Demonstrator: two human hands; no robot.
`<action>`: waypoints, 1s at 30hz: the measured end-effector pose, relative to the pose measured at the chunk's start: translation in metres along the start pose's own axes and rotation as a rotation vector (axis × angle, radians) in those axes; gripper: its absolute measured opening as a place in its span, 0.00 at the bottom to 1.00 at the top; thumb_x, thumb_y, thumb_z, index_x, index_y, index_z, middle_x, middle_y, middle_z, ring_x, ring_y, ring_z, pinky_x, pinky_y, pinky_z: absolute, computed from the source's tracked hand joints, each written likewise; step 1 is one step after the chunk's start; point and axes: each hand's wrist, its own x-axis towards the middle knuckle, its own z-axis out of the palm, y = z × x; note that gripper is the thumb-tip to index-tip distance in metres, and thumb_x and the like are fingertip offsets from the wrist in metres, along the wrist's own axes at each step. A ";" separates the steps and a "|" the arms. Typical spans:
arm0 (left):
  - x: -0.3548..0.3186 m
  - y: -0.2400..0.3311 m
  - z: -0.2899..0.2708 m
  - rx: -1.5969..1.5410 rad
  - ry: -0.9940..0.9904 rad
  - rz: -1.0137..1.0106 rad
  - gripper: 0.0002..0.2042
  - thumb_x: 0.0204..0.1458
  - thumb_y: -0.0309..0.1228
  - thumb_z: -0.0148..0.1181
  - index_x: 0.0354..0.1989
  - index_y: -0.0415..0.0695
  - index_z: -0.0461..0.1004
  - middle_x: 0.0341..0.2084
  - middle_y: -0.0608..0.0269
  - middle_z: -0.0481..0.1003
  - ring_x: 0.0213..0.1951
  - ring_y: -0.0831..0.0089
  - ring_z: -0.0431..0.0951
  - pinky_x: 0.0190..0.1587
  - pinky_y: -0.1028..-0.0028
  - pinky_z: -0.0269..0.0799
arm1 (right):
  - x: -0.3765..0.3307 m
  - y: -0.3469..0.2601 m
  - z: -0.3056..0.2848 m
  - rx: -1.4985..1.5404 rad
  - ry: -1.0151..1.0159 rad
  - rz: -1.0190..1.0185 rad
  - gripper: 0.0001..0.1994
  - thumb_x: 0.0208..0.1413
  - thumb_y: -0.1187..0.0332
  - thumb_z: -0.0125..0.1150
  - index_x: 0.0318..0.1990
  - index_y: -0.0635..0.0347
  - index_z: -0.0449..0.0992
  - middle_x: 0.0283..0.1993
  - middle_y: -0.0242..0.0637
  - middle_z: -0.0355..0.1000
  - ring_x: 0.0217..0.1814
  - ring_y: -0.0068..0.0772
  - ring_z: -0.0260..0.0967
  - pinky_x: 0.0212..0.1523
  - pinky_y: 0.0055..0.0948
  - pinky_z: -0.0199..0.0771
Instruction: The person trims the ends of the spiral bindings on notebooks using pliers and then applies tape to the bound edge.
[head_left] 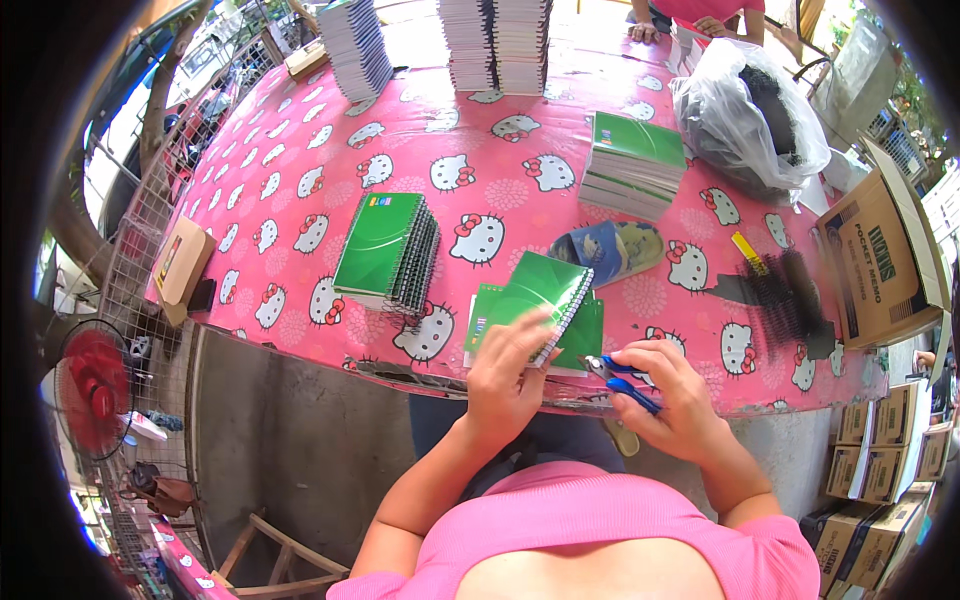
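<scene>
Right now the green spiral notebook (541, 296) is tilted up off the near edge of the tabletop (300, 150), resting over another green notebook (588, 335) that lies flat beneath it. My left hand (508, 372) holds it from below, at about 6 o'clock of the cover, fingers (520, 335) spread flat against the front and thumb hidden behind. The wire coil runs along its right edge, from 1 o'clock down to 5 o'clock.

I judge it light and thin: the cover looks glossy and likely slippery, the pages will flex, and only the coil side is stiff. A hold close to the coil would keep it from bowing; the wire ends are fine and could bend or snag.

My right hand (672, 392) is at 4 o'clock of the notebook, fingers wrapped around the blue handles of small pliers (617, 379), whose tip points at the lower end of the coil; I cannot tell whether it touches the wire.

Farther out, at 10 o'clock, lies a stack of bound green notebooks (385, 250). At 1 o'clock sits a taller unbound green stack (634, 163), with a clear plastic bag (748, 115) beyond it. Loose black wire coils (782, 298) lie at 3 o'clock, beside an open cardboard box (880, 262). Tall white paper stacks (497, 42) stand at 12 o'clock.
</scene>
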 end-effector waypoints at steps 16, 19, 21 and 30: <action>-0.007 -0.009 0.001 0.072 0.014 0.124 0.15 0.34 0.19 0.73 0.29 0.38 0.72 0.33 0.50 0.79 0.34 0.65 0.78 0.34 0.71 0.74 | 0.014 -0.020 0.000 -0.129 -0.116 -0.007 0.18 0.50 0.66 0.64 0.48 0.64 0.71 0.45 0.45 0.70 0.47 0.46 0.68 0.46 0.40 0.69; -0.009 -0.008 0.000 0.111 0.000 0.206 0.15 0.33 0.18 0.73 0.29 0.38 0.72 0.34 0.50 0.80 0.34 0.65 0.78 0.34 0.71 0.74 | 0.010 0.006 0.002 0.518 -0.348 0.445 0.16 0.56 0.67 0.60 0.48 0.66 0.72 0.42 0.43 0.74 0.41 0.37 0.72 0.41 0.34 0.73; -0.008 -0.007 -0.003 0.140 -0.014 0.260 0.15 0.34 0.17 0.73 0.29 0.38 0.72 0.34 0.50 0.80 0.34 0.65 0.78 0.34 0.72 0.74 | 0.014 0.017 0.000 1.304 -0.484 0.846 0.15 0.61 0.66 0.56 0.50 0.68 0.72 0.38 0.40 0.77 0.35 0.24 0.73 0.36 0.21 0.72; 0.079 -0.042 -0.090 -0.164 0.752 -0.223 0.13 0.49 0.27 0.68 0.27 0.40 0.66 0.28 0.57 0.76 0.29 0.79 0.73 0.33 0.79 0.71 | -0.032 0.094 0.000 -0.372 0.203 0.385 0.20 0.50 0.65 0.64 0.49 0.64 0.73 0.46 0.47 0.72 0.50 0.45 0.69 0.51 0.40 0.67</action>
